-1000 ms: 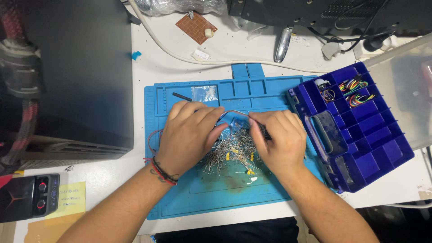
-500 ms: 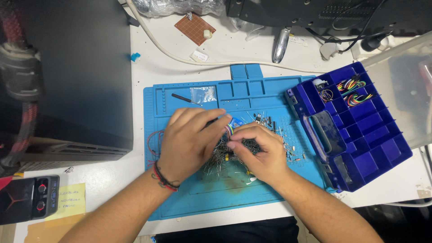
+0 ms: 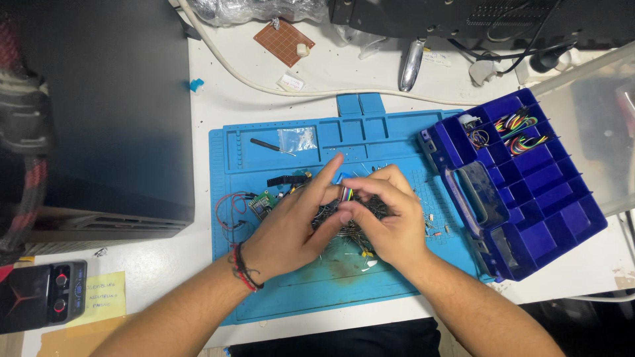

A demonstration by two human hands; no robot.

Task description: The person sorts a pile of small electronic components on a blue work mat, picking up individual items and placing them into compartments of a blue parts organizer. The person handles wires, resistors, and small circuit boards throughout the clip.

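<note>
- Blue silicone work mat (image 3: 397, 291) on white desk (image 3: 159, 277); both hands meet over its centre, above a heap of small wire-leaded components (image 3: 350, 228).
- Left hand (image 3: 291, 231): fingers partly spread, index extended up-right, thumb pressed toward a small bundle of coloured leads (image 3: 346, 193).
- Right hand (image 3: 387, 221): fingertips pinched on same bundle from right side; bundle roughly upright between the two grips.
- Heap directly under and between hands, touching both; neither hand clearly nearer, right has the firmer pinch.
- Small green circuit board with red wire (image 3: 261, 203) just left of left hand.
- Dark blue compartment box (image 3: 529, 192) open, well right of right hand; jumper wires in its far cells.
</note>
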